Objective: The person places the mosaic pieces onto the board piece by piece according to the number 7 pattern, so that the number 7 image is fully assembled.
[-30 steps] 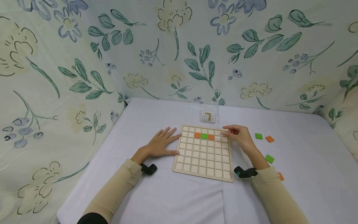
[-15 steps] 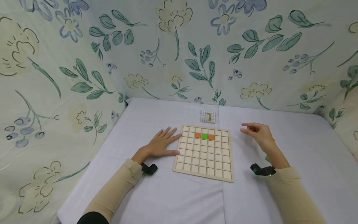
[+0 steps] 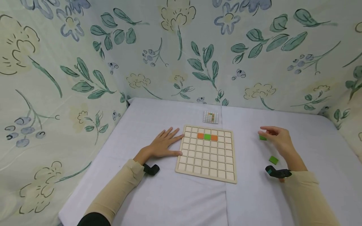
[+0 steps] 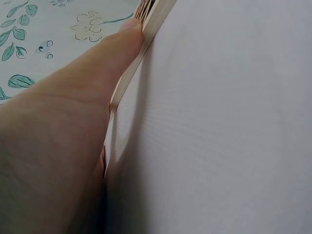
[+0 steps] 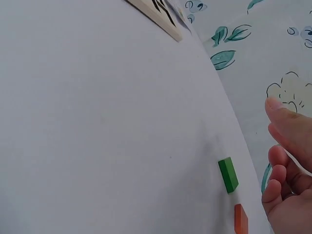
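Spread over the tablecloth, my left hand (image 3: 161, 146) touches the left edge of a wooden grid board (image 3: 205, 178) with thumb and fingertips. On the board, a green tile (image 3: 207, 137) lies between two orange ones, the left orange tile (image 3: 200, 136) and the right orange tile (image 3: 214, 138). My right hand (image 3: 280, 139) hovers with loosely curled fingers and nothing visible between them. Under its fingertips lies a loose green tile (image 3: 262, 137), partly covered. The right wrist view shows a green tile (image 5: 228, 174) and an orange tile (image 5: 241, 219) lying below the hand.
Another green tile (image 3: 273, 160) lies left of my right wrist. An orange tile (image 3: 282, 180) is mostly hidden under that wrist's camera. A small card with a coloured grid pattern (image 3: 211, 117) lies behind the board. Floral cloth (image 3: 175, 72) hangs behind the table.
My right hand has moved from the board's upper right corner rightward to the loose tiles. My left hand and the tiles on the board stay put.
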